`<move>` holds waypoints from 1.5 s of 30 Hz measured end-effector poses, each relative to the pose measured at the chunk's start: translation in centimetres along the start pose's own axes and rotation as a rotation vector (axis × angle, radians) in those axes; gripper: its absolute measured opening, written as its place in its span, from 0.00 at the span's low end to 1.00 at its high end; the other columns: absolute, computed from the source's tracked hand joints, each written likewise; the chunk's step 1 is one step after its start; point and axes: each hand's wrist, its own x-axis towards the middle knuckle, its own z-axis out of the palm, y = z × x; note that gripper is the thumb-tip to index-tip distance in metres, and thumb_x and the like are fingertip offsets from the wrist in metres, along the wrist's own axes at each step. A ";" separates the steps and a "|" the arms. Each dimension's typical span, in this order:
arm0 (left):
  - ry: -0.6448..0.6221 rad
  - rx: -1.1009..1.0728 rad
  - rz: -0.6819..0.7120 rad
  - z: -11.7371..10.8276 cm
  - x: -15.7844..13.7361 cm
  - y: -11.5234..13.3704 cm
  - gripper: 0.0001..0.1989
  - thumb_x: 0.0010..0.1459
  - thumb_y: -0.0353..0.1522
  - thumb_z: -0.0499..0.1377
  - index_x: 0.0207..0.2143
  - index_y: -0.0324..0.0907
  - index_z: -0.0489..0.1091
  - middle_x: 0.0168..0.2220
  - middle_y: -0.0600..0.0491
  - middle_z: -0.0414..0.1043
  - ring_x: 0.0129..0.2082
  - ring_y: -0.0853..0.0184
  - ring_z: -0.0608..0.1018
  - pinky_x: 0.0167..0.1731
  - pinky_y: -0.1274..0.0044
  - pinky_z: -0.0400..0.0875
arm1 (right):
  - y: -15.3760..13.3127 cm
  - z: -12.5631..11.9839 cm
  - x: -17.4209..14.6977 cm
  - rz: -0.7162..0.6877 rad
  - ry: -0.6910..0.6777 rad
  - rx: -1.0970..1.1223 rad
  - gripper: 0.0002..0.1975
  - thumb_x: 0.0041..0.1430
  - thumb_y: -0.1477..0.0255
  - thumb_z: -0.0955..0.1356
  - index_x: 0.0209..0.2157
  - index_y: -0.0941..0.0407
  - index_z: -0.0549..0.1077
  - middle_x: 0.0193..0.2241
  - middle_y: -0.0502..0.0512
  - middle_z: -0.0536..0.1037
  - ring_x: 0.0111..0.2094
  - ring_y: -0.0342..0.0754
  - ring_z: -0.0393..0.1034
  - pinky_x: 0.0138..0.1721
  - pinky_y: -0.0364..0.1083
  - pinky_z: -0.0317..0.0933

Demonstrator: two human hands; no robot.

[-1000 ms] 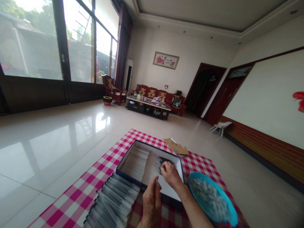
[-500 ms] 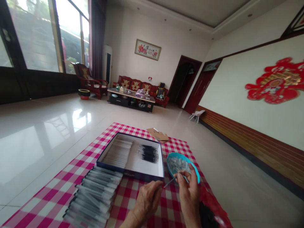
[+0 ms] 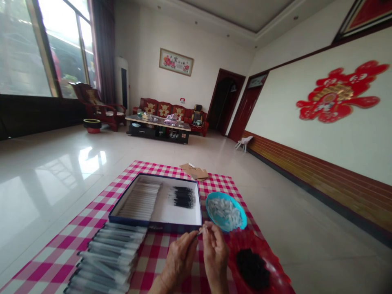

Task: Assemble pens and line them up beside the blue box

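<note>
Fingertip to fingertip in front of the box, my left hand (image 3: pixel 180 253) and my right hand (image 3: pixel 214 243) are both closed in a pinch. A thin dark pen part (image 3: pixel 199 233) shows between them; most of it is hidden by the fingers. The shallow box (image 3: pixel 162 220) just beyond holds a row of clear pen barrels (image 3: pixel 141 200) on its left and a bundle of thin black pen parts (image 3: pixel 184 197) on its right. A blue bowl (image 3: pixel 244 218) of small translucent caps (image 3: pixel 225 212) stands beyond my right hand.
A pile of pens with black ends (image 3: pixel 105 257) lies left of my hands. At right stands a red bowl (image 3: pixel 277 271) with small black pieces (image 3: pixel 252 267). Flat brown cardboard (image 3: pixel 194 171) lies at the far edge of the checked tablecloth (image 3: pixel 92 208).
My right hand has moved left and away from the blue bowl, meeting my left hand. The thin rod it held is now mostly covered by fingers. The view has turned right, showing more red bowl.
</note>
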 end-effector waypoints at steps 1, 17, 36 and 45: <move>0.011 -0.009 -0.007 -0.1 0.1 0.0 0.13 0.64 0.28 0.50 0.50 0.41 0.66 0.37 0.48 0.77 0.33 0.67 0.79 0.33 0.80 0.74 | 0.0 0.3 -0.3 -0.039 -0.018 -0.053 0.10 0.57 0.64 0.66 0.37 0.55 0.73 0.36 0.57 0.77 0.37 0.51 0.74 0.38 0.48 0.70; 0.035 0.005 -0.072 -1.0 0.6 -0.1 0.13 0.63 0.31 0.50 0.47 0.42 0.69 0.37 0.50 0.79 0.34 0.68 0.81 0.34 0.81 0.75 | -3.4 -10.3 5.9 -0.139 -0.257 -0.631 0.09 0.56 0.70 0.64 0.35 0.55 0.77 0.35 0.56 0.78 0.37 0.51 0.73 0.42 0.48 0.66; -0.021 -0.021 -0.076 -0.6 0.4 0.6 0.13 0.63 0.32 0.50 0.47 0.42 0.69 0.31 0.52 0.77 0.26 0.70 0.79 0.28 0.82 0.72 | 0.5 -15.9 3.3 -0.055 -0.447 -1.024 0.09 0.50 0.76 0.63 0.30 0.54 0.74 0.29 0.55 0.76 0.32 0.50 0.72 0.34 0.46 0.64; -0.127 -0.069 -0.166 -0.8 0.5 1.7 0.09 0.63 0.31 0.50 0.43 0.42 0.67 0.31 0.51 0.75 0.29 0.68 0.78 0.31 0.80 0.71 | -3.9 -7.9 2.3 0.146 -0.261 -0.338 0.13 0.54 0.64 0.66 0.40 0.55 0.74 0.35 0.57 0.80 0.37 0.52 0.75 0.40 0.48 0.68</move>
